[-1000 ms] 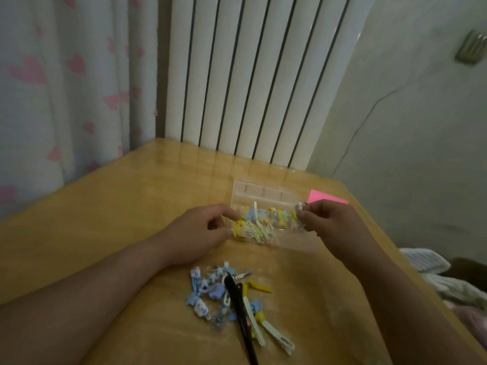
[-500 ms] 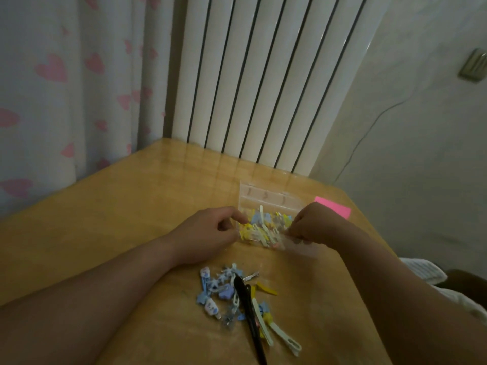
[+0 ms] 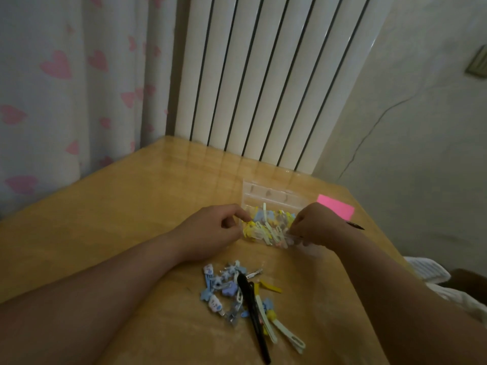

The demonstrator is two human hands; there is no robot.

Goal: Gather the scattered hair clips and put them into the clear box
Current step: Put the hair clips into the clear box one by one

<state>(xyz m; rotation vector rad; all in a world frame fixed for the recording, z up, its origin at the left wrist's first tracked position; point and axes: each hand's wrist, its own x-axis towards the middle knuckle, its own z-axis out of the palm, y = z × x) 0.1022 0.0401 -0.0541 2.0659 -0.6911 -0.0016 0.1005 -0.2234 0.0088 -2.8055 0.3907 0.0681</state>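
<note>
A clear box [image 3: 271, 196] lies on the wooden table [image 3: 118, 206], its lid tilted up at the back, with several yellow, blue and white hair clips inside. My left hand [image 3: 210, 233] pinches the box's left edge. My right hand [image 3: 316, 225] is closed at the box's right front corner, fingers curled on its edge. A pile of loose hair clips [image 3: 232, 288], blue, white and yellow, lies nearer to me. A long black clip [image 3: 253, 312] runs through that pile.
A pink sticky note [image 3: 337, 208] lies at the table's far right, with a dark thin object [image 3: 355, 225] beside my right wrist. A white radiator [image 3: 263, 75] and heart-print curtain [image 3: 66, 88] stand behind. The table's right edge drops to bedding [image 3: 427, 270].
My right hand has dropped from the box's upper right rim to its right front corner and curled tighter. My left hand keeps its pinch on the left edge. The view has shifted slightly.
</note>
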